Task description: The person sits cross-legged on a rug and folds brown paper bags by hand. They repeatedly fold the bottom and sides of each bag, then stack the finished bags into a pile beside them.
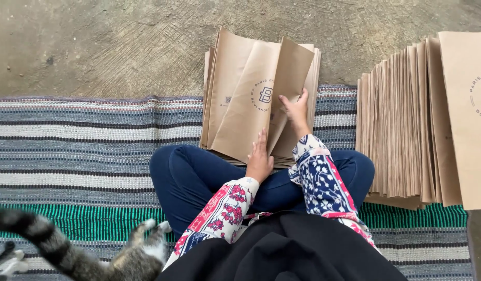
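Note:
I sit cross-legged on a striped mat [84, 151] with a pile of brown paper bags [235, 88] in front of my knees. My left hand [259, 156] lies flat on the near end of the top bag [245, 112], pressing it down. My right hand [296, 108] pinches the edge of that bag's flap [292, 65] and lifts it upright along a fold. The bag bears a round dark printed emblem.
A tall, fanned stack of the same brown bags [407, 119] stands at my right, on the mat edge. A tabby cat [68, 250] lies at the lower left beside my knee. Bare concrete floor [105, 47] stretches beyond the mat.

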